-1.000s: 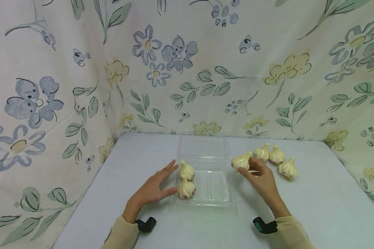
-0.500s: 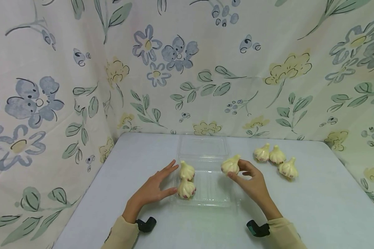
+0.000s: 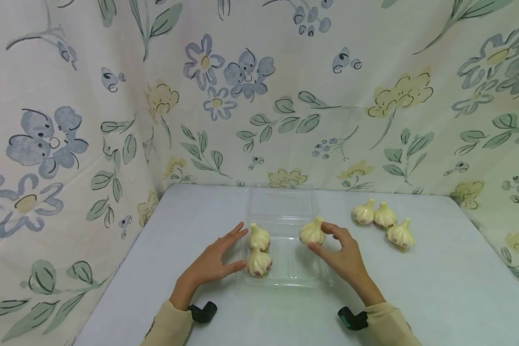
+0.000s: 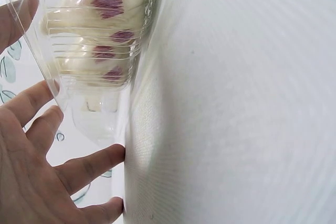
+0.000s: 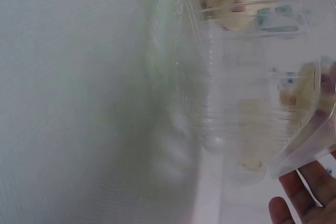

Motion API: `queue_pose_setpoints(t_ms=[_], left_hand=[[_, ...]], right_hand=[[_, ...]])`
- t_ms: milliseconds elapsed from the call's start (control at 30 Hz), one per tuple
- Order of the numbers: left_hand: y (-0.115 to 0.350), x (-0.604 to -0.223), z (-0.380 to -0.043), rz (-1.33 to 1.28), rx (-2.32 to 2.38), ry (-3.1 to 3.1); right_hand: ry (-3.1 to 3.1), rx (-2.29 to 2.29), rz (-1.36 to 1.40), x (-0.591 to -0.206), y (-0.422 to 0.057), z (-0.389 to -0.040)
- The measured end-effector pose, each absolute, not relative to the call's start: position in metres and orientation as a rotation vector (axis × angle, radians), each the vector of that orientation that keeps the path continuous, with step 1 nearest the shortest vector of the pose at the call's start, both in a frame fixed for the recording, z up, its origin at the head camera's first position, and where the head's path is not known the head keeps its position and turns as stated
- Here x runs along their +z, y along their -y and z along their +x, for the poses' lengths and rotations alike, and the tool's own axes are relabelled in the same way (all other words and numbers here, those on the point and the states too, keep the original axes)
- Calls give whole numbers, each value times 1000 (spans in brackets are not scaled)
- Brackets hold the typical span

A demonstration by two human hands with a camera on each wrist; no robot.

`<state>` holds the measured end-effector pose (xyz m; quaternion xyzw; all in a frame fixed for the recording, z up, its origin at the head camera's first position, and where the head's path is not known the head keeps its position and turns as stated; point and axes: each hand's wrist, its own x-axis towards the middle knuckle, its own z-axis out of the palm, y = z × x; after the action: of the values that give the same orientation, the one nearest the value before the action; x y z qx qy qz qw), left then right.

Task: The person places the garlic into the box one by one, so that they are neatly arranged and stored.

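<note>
A clear plastic clamshell container (image 3: 285,283) lies open on the table, its lid (image 3: 281,204) folded back. Two garlic bulbs (image 3: 258,263) sit one behind the other along its left side. My right hand (image 3: 346,257) pinches another garlic bulb (image 3: 313,232) between thumb and fingers, over the container's back right part. In the right wrist view that bulb shows blurred through the clear wall. My left hand (image 3: 212,262) is spread at the container's left side. The left wrist view has fingertips (image 4: 52,88) against the clear rim and lower fingers reaching the table.
Several things stand beyond: three more garlic bulbs (image 3: 385,215) are grouped at the table's back right. A floral curtain (image 3: 285,120) hangs behind the white table (image 3: 437,288) and along its left side. Black wrist-worn devices (image 3: 203,312) project near both sleeves.
My right hand has carried its garlic bulb left, from beside the other loose bulbs to over the container's right part. My left hand has stayed in place.
</note>
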<state>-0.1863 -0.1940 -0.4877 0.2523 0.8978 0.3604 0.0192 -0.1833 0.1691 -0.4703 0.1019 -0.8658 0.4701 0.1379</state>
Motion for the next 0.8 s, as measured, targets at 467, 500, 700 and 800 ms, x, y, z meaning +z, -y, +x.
queue_pose_setpoints(t_ms=[467, 500, 700, 800], left_hand=[[195, -488, -186, 788, 1112, -2794], [195, -488, -186, 789, 1114, -2793], [194, -487, -186, 790, 1102, -2804], [194, -488, -186, 788, 1095, -2809]], right_hand=[[2473, 1282, 440, -468, -157, -184], [2468, 1283, 455, -468, -156, -184], [2462, 1255, 524, -470, -151, -185], [2468, 1226, 552, -470, -149, -186]])
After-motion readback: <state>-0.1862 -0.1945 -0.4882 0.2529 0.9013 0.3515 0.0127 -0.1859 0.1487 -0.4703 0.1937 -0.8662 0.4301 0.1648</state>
